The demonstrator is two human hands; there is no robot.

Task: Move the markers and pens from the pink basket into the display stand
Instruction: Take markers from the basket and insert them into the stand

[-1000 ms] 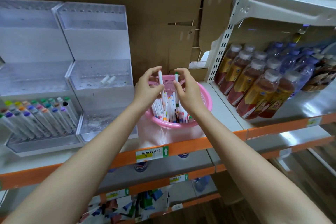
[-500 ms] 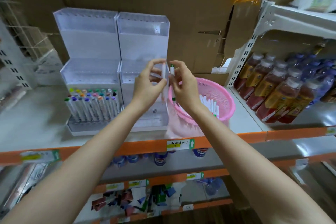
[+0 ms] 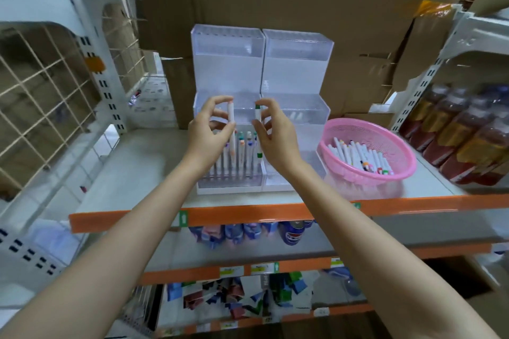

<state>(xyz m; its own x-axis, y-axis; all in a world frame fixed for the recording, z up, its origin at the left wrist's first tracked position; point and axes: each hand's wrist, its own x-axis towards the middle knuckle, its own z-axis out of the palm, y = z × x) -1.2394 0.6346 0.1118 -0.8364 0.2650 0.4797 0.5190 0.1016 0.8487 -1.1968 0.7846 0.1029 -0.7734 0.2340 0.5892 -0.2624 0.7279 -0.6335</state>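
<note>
Holding one marker each, the left hand pinches an orange-tipped marker and the right hand a green-capped marker, both upright at frame centre above the display stand; missing a slot could topple the standing markers, while the pink basket at right still holds many

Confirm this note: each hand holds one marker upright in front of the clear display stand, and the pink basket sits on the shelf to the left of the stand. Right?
Not quite. The head view shows the pink basket to the right of the display stand, not the left. The rest holds: the left hand and right hand each hold one marker upright in front of the stand.
</note>
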